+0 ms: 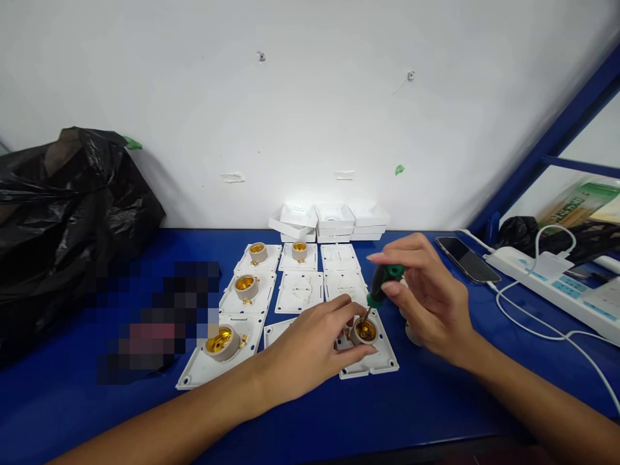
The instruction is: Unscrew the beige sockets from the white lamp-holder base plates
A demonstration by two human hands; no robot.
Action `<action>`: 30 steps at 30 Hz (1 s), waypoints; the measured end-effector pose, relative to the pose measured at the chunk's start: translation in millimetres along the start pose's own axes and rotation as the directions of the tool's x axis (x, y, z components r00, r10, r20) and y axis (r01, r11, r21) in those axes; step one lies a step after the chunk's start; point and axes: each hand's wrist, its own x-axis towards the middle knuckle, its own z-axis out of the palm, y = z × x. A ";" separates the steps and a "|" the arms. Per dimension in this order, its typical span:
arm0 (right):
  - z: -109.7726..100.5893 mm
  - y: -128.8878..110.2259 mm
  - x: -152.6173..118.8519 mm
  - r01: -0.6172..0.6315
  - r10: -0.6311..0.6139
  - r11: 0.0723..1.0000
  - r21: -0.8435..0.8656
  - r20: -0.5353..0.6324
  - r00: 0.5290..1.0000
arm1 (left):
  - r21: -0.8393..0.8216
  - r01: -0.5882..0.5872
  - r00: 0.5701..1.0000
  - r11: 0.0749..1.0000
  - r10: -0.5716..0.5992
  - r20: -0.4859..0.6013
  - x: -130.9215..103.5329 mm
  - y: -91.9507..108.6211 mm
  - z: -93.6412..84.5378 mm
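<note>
My right hand (426, 294) grips a screwdriver (385, 282) with a green and black handle. Its shaft points down into a lamp socket (365, 331) with a brass-coloured inside and a pale rim. That socket sits on a white square plate (372, 363) near the table's front. Thumb and fingers of my left hand (320, 342) are closed around the socket from the left. Part of another white plate (277, 330) shows behind my left forearm. To the left, more plates carry sockets (221, 343), while the plates (299, 290) in the middle have none.
White boxes (334, 223) are stacked against the wall. A black plastic bag (68, 213) and a blurred-out dark item (159, 329) lie at left. On the right are a phone (465, 259), a power strip (557, 284) and loose white cables (527, 316).
</note>
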 end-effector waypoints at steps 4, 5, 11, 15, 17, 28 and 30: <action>2.9 -5.2 -2.1 -0.004 0.005 1.000 -0.015 0.105 0.994 | -0.001 0.007 1.000 1.000 -0.007 -0.003 -0.6 1.8 -1.0; 4.0 -5.7 -2.9 0.007 -0.006 1.000 -0.019 0.084 0.996 | -0.003 0.008 1.000 1.000 -0.008 0.003 -0.6 2.4 -1.7; 13.9 -1.1 -7.4 0.022 -0.024 1.000 -0.014 -0.134 0.991 | -0.004 0.005 1.000 1.000 -0.005 0.015 0.8 1.7 -2.0; 15.5 4.1 -7.0 0.083 -0.101 0.994 -0.075 -0.287 0.952 | 0.001 0.006 1.000 1.000 -0.006 0.006 1.1 0.5 0.6; 14.8 4.8 -6.9 0.107 -0.145 0.986 -0.130 -0.327 0.934 | 0.000 0.008 1.000 1.000 -0.008 0.004 0.6 0.5 1.0; 15.1 2.7 -9.1 0.068 -0.063 0.997 0.031 -0.126 0.990 | 0.003 -0.013 1.000 1.000 0.013 0.002 0.2 0.6 -0.4; 14.7 2.1 -9.2 0.056 -0.052 0.998 0.033 -0.110 0.993 | 0.005 -0.011 1.000 1.000 0.011 0.005 0.4 0.7 -0.2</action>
